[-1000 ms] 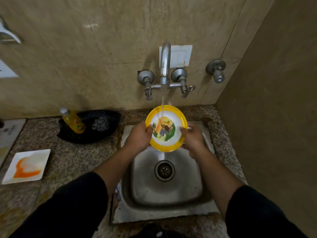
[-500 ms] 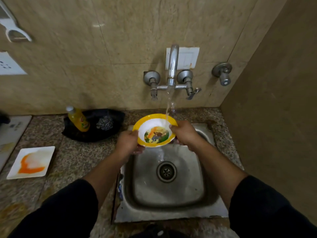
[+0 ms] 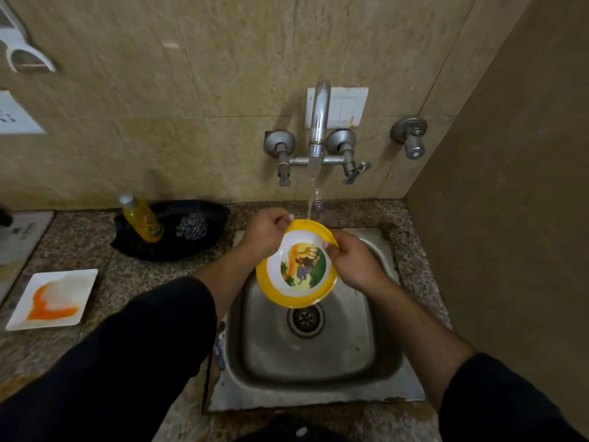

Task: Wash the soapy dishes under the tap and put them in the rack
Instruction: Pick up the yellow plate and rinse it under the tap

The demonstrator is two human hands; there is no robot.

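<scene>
Tilting toward the camera above the steel sink (image 3: 377, 317), the round bowl (image 3: 296, 266) shows a glossy yellow rim, a white inner wall and a printed cartoon scene in green and orange at its centre. It is held in the air over the ringed drain (image 3: 305, 319), clear of the basin floor. A thin stream of water (image 3: 309, 202) drops from the curved chrome tap (image 3: 318, 122) and meets the bowl at its far rim.

The left hand (image 3: 266, 232) reaches in from the left with its back up, fingers curled over the far-left edge of the rim and gripping it. The right hand (image 3: 353, 263) clasps the right side, its thumb (image 3: 328, 244) pressed on the inner face just below the yellow band; the other fingers are hidden behind the bowl. Both forearms are bare, with dark sleeves pushed up.

The sink is dull brushed metal, square with rounded corners, set into a speckled granite counter (image 3: 73, 240). On the counter to the left lies a square white plate (image 3: 52, 299) smeared with orange. Behind it a shallow black tray (image 3: 178, 248) holds a bottle of yellow liquid (image 3: 141, 220), leaning, and a coiled steel scrubber (image 3: 192, 226). The wall is beige marbled tile, with a white switch plate (image 3: 349, 105) behind the tap.
</scene>
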